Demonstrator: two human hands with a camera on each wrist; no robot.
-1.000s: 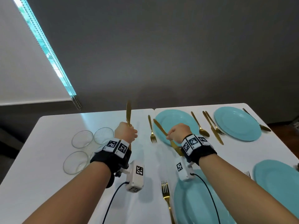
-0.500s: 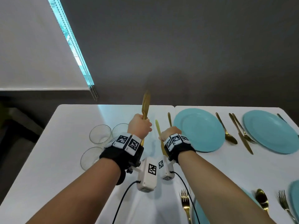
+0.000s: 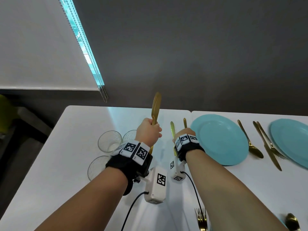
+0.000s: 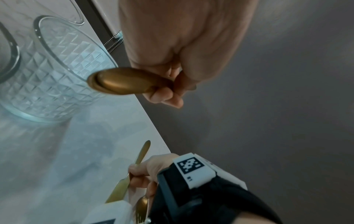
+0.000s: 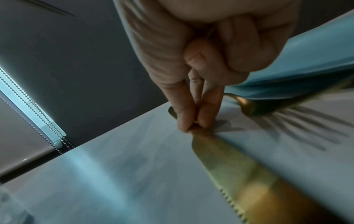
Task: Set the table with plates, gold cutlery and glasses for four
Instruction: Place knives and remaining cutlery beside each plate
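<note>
I'm laying cutlery left of the far plate (image 3: 218, 139): my right hand (image 3: 184, 133) pinches a knife (image 5: 229, 165) against the table there, beside a fork (image 3: 185, 122). My left hand (image 3: 148, 130) grips a spoon (image 4: 122, 81) upright, left of that; next it needs laying alongside.

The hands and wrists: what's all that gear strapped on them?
Both forearms are bare. Each wrist wears a black band topped with white blocks printed with black square codes. A white box, also coded, hangs below each wrist, with a thin black cable trailing back.
</note>
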